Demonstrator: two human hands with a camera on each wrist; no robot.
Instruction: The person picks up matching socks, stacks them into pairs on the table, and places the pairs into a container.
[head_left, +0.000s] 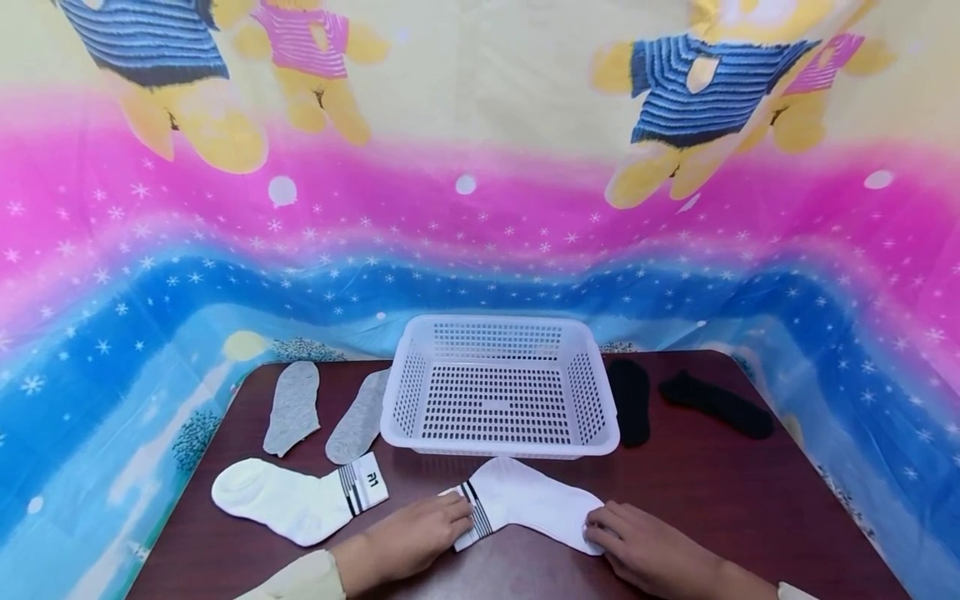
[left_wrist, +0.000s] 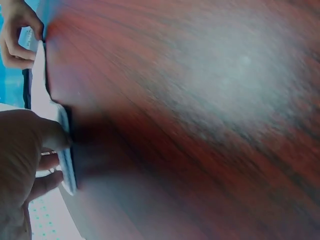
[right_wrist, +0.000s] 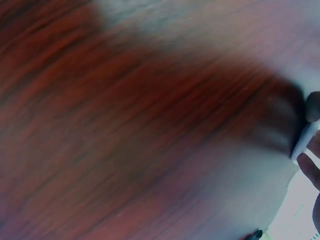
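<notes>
A white sock (head_left: 536, 500) with dark stripes at its cuff lies across the front of the table, between my two hands. My left hand (head_left: 420, 533) pinches its striped cuff; in the left wrist view the thumb and fingers of that hand (left_wrist: 25, 160) are on either side of the fabric. At the toe end, my right hand (head_left: 648, 546) pinches the sock, and only some of its fingers (right_wrist: 311, 170) show in the right wrist view. A second white sock (head_left: 281, 500), with a striped cuff and dark marking, lies flat left of my left hand.
Behind the held sock stands a white perforated plastic basket (head_left: 498, 450). Two grey socks (head_left: 292, 408) lie to its left, one partly behind the basket's edge. On its right are a black sock (head_left: 630, 404) and another black sock (head_left: 716, 406). A printed cloth surrounds the dark wooden table (head_left: 720, 492).
</notes>
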